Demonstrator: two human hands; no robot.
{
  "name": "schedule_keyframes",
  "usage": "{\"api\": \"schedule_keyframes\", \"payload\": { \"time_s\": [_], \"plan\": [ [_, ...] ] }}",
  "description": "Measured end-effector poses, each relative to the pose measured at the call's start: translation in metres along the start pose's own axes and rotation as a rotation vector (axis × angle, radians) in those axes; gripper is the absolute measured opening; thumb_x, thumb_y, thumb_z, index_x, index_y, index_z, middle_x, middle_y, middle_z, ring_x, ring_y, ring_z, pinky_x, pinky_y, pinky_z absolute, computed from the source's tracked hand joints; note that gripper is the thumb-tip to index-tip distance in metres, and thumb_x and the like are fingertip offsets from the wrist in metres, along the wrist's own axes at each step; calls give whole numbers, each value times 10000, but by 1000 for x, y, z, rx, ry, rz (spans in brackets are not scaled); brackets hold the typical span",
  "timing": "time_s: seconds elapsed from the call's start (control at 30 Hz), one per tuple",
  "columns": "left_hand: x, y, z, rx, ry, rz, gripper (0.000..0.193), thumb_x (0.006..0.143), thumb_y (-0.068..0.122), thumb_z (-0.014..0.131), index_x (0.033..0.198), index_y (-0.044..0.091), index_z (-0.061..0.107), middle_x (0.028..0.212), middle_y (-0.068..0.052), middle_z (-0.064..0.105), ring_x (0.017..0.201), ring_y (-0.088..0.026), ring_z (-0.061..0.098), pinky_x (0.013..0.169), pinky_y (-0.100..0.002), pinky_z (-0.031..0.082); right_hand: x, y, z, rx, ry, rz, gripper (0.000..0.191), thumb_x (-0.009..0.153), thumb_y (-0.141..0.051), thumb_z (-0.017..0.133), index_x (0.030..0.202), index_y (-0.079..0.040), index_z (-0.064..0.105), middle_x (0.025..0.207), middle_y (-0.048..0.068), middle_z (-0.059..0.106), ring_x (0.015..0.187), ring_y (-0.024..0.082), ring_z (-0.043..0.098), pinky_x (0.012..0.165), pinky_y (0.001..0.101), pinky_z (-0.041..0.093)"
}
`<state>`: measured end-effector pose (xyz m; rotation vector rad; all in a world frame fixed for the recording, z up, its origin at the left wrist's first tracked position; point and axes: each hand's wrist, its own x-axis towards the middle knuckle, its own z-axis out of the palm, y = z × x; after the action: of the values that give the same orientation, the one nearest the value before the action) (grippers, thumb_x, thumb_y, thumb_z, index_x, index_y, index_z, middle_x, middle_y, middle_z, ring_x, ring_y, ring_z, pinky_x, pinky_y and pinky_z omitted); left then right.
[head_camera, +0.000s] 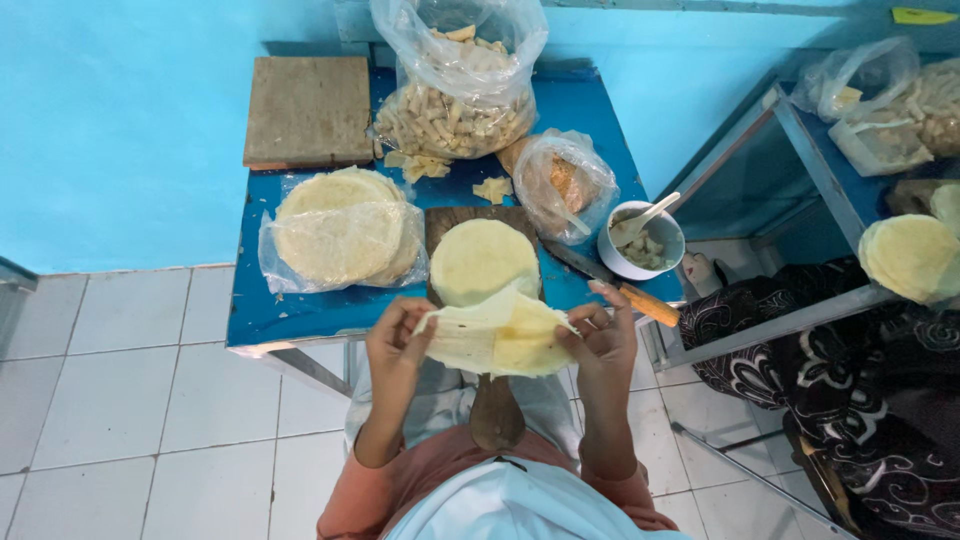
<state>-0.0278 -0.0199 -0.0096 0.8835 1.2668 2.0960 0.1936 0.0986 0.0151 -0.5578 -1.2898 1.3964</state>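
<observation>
Blue table (300, 310) ahead, bagged wrapper stack (340, 235) on its left side, bare stack (483, 260) on the wooden board (450, 222). My left hand (397, 345) and right hand (603, 345) both pinch one thin wrapper sheet (500, 340) over my lap, fingers closed on its edges. Best peel slowly and evenly, probably tears easily.
</observation>
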Motion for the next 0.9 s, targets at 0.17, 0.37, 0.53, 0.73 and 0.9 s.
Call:
{"api": "schedule_keyframes", "payload": {
  "time_s": [0.17,0.37,0.53,0.73,0.9],
  "plan": [
    [8,-4,-21,18,137,-32,46,991,-11,674,1034,5,669,979,-8,623,873,-48,543,778,-188,428,5,-6,-11,54,76,-6,676,813,183,667,1410,-65,471,1026,74,614,930,143,629,784,259,537],
    [17,3,-42,-246,193,-59,166,938,-57,584,1084,-17,652,1041,-31,652,921,-82,597,819,-201,462,13,-18,-26,162,94,1,628,846,163,609,1422,-56,487,1056,101,632,978,178,632,832,280,528],
    [24,21,-50,-360,211,-139,191,940,11,554,1111,4,638,987,-78,667,848,-127,646,734,-244,499,18,-37,-38,171,143,-41,559,924,133,556,1443,-57,473,1072,116,647,1033,190,676,887,301,562],
    [28,36,-31,-27,-109,-83,206,899,-11,583,1095,17,642,966,-44,677,826,-98,625,699,-223,476,20,-55,-63,-235,-4,-66,601,928,124,531,1483,-73,416,1057,121,659,911,164,668,773,261,534],
    [24,48,10,195,-389,33,150,905,-26,636,1050,14,637,886,-23,657,815,-65,598,697,-227,470,19,-61,-61,-459,-225,-230,664,883,102,460,1527,-44,531,1096,117,645,900,148,618,834,268,490]
  ]
}}
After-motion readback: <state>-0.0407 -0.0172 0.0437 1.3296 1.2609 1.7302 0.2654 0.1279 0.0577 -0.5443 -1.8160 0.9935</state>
